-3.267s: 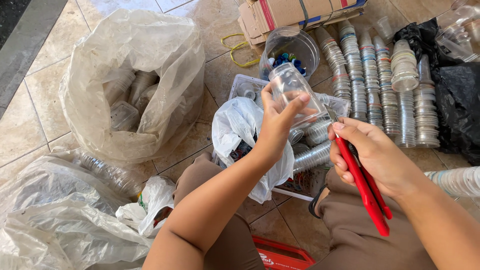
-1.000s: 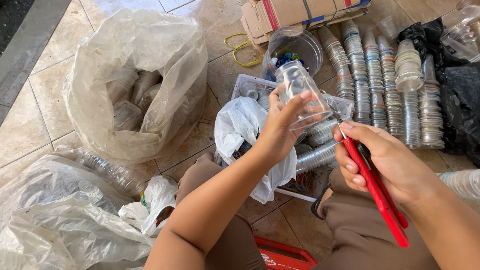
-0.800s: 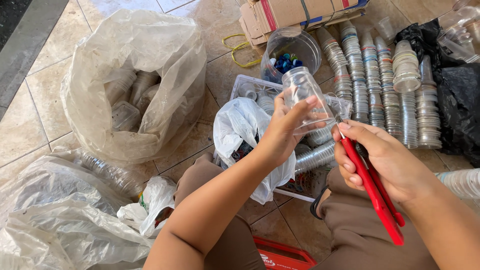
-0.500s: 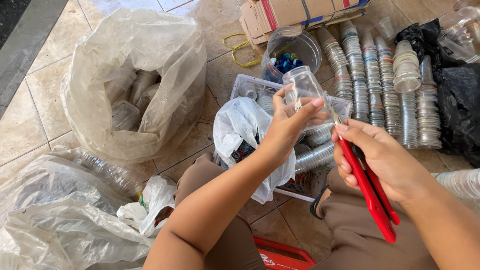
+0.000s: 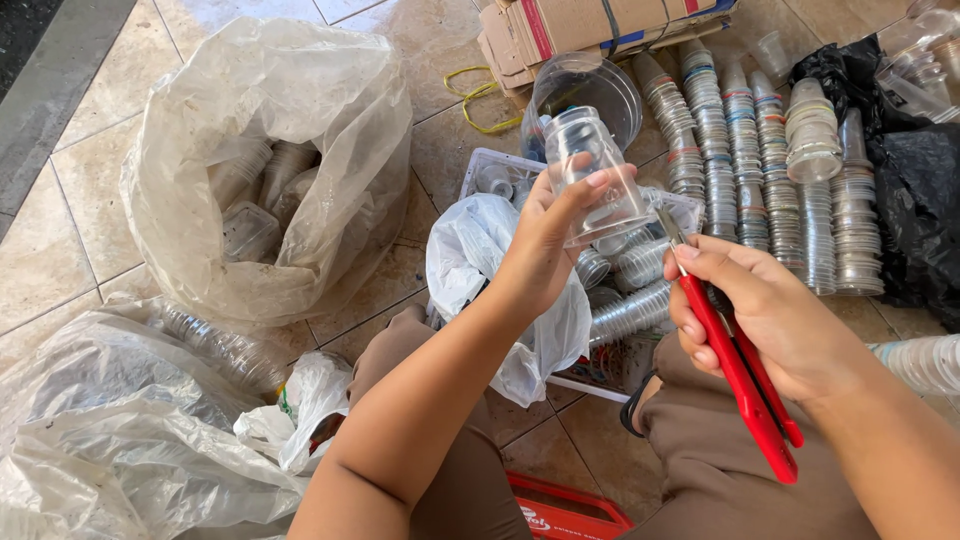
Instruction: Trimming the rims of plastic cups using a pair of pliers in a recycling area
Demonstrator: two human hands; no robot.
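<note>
between my two hands, over the lap, the left hand has its fingers wrapped round a clear plastic cup, thumb on the near side, so the cup is pinched and held tilted with its base pointing away from me. the right hand is curled tight on the red handles of a pair of cutters, whose small metal tip sits just beside the cup's rim. compared with half a second ago the cup is a little higher and turned more upright, and the cutter tip has come closer to it; three seconds back the tool hung well apart from the cup.

past the fingers, a white plastic bag drapes over a white crate of loose cups, with rows of stacked cups beyond on the tiled floor. a big clear sack of cups stands to the left.

i cannot tell whether the blades actually touch the rim. the crate's contents are mostly hidden by the bag and my hand, and a black bag is cut off at the right edge.
</note>
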